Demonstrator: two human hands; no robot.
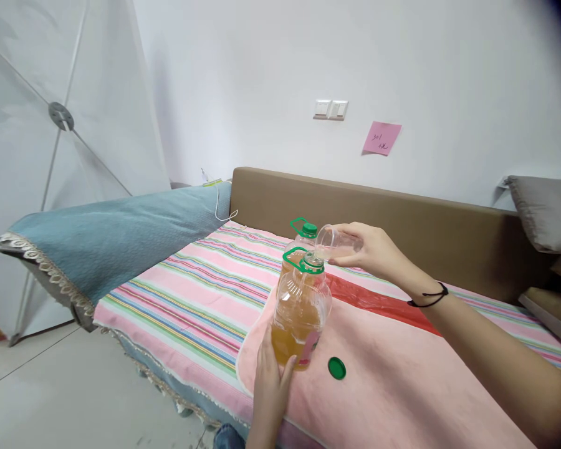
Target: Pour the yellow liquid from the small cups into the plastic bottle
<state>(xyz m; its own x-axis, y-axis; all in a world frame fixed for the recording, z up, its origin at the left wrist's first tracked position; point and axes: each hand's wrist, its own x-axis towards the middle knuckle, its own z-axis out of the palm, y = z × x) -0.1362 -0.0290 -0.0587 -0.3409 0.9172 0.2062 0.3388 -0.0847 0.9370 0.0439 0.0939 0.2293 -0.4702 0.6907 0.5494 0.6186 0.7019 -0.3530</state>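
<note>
A large clear plastic bottle [302, 312] of amber liquid, with a green ring handle and an uncapped mouth, stands on a pink mat [383, 386]. My left hand [272, 380] is closed around its lower left side. In my right hand [369, 249] is a clear plastic cup [328, 242], tipped on its side with its rim right at the bottle's mouth. Whether anything flows from the cup, I cannot tell. A loose green cap [336, 368] lies on the mat to the right of the bottle. Just behind, a second bottle [309, 229] with its green cap on is partly hidden.
A red plastic sheet [369, 299] lies behind the bottles. The striped cover [187, 299] spreads over the sofa seat, with a blue-draped armrest [135, 231] at left and a brown backrest [393, 218] behind. A grey cushion [549, 209] is at far right.
</note>
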